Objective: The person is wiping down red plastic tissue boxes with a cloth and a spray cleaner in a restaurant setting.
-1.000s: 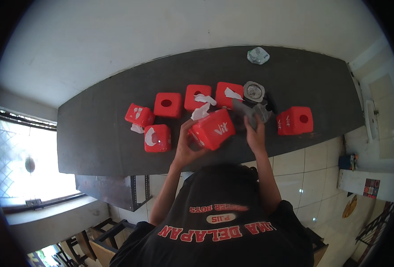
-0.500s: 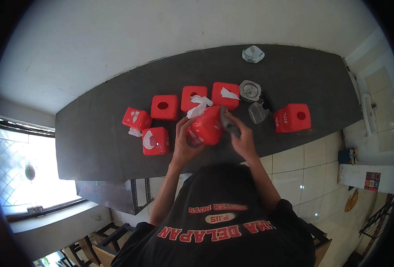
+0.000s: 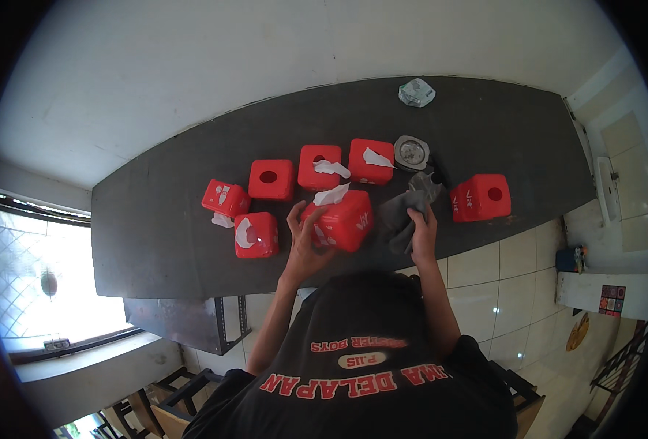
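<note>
My left hand (image 3: 308, 247) grips the left side of a red tissue box (image 3: 347, 223), which is tilted above the near part of the table. A white tissue (image 3: 332, 194) sticks out of its top. In my right hand (image 3: 424, 235) hangs a dark grey cloth (image 3: 401, 217), apart from the box. Part of the cloth overlaps a crumpled clear plastic piece (image 3: 428, 183) behind it. Just beyond the held box stand two more red tissue boxes, one a tissue box with a drooping sheet (image 3: 315, 178), the other a tissue box beside the round dish (image 3: 371, 170).
A red box with a bare round hole (image 3: 270, 188), a tipped red box (image 3: 223, 196) and another tissue box (image 3: 265, 245) stand left. A glass ashtray-like dish (image 3: 412, 153) is behind the cloth. One red box (image 3: 470, 201) stands right; a plastic packet (image 3: 417, 93) lies far back.
The cloth has come away from the box's right side, moving right with my right hand and hanging looser. The held box has shifted slightly toward me and turned.
</note>
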The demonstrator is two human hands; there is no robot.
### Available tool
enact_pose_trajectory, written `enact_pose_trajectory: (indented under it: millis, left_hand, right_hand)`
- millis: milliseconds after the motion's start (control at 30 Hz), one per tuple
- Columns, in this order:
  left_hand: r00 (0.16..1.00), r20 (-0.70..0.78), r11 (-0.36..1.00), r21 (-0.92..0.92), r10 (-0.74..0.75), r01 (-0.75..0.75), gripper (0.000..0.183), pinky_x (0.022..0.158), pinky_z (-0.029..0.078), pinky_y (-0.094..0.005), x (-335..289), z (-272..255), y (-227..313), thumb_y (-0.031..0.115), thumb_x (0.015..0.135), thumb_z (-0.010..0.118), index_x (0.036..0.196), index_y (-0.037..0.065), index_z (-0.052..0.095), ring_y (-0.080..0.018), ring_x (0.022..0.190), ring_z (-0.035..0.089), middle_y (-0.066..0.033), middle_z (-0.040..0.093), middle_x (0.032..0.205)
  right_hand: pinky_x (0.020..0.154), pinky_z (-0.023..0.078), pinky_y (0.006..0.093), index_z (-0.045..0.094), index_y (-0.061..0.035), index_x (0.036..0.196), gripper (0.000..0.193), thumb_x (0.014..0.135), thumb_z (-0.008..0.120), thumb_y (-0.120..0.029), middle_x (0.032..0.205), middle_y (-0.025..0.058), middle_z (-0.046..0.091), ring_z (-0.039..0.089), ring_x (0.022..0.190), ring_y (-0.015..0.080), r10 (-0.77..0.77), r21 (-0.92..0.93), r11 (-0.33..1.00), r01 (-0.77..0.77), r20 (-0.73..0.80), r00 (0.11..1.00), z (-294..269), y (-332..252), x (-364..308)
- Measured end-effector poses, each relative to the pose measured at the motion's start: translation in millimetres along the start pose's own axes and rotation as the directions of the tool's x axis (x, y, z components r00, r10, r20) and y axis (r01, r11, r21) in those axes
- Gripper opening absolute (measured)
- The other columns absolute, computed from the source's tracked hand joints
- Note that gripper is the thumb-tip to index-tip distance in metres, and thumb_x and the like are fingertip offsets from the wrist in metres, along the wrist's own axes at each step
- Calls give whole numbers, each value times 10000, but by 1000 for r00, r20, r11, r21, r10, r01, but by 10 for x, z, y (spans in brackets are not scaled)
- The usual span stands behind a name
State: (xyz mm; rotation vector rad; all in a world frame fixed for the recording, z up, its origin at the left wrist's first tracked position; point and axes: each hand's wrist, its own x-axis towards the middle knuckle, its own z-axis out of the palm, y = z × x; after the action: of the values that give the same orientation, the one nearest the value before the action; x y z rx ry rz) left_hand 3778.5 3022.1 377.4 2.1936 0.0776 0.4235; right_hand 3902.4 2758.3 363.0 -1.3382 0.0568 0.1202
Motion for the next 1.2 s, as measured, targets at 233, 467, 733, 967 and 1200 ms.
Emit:
enact_pose_trajectory:
  millis: [233, 467, 733, 967, 1200]
  left_hand:
    - [989, 112, 994, -72, 92, -84, 1015, 1171, 497, -536, 55, -31, 90, 104, 683, 964, 1576, 198, 492, -465, 1504, 431, -222, 320, 1632]
    - [990, 70, 983, 130, 120, -129, 1036, 1118, 530, -516, 98, -37, 113, 18, 769, 855, 1681, 226, 412, -457, 1402, 538, -239, 363, 1629]
    - [933, 340, 976, -130, -121, 174, 1136, 1044, 571, -452, 2, 67, -125, -42, 797, 789, 1749, 68, 180, -375, 1291, 641, -265, 434, 1591]
    - [842, 517, 864, -342, -155, 369, 1051, 1143, 525, -423, -129, 349, -89, 112, 1001, 767, 1745, 21, 30, -332, 1474, 546, -237, 340, 1726]
    - [639, 769, 755, -410, -15, 511, 1013, 1156, 497, -417, 348, 514, 645, 211, 1095, 681, 1741, 44, -80, -303, 1472, 540, -205, 310, 1743]
  right_hand:
    - [1031, 535, 320, 680, 18, 1425, 494, 1048, 737, -297, 1276, 109, 752, 694, 1154, 161, 226, -221, 960, -173, 242, 944, 113, 82, -106]
    - [1038, 522, 330, 675, 32, 1420, 616, 962, 843, -344, 1257, 122, 763, 690, 1172, 170, 183, -364, 929, -72, 282, 942, 180, 4, -134]
    - [1047, 543, 368, 667, 42, 1432, 669, 952, 836, -392, 1290, 197, 773, 731, 1202, 256, 282, -396, 901, -179, 218, 934, 139, 91, -187]
    - [1090, 538, 447, 653, -15, 1465, 676, 933, 806, -402, 1328, 263, 730, 676, 1285, 430, 88, -643, 759, 98, 251, 964, 16, 102, -273]
    - [1062, 553, 438, 690, -18, 1420, 643, 920, 815, -402, 1313, 276, 730, 691, 1252, 435, 69, -696, 716, -39, 15, 997, -521, -261, -577]
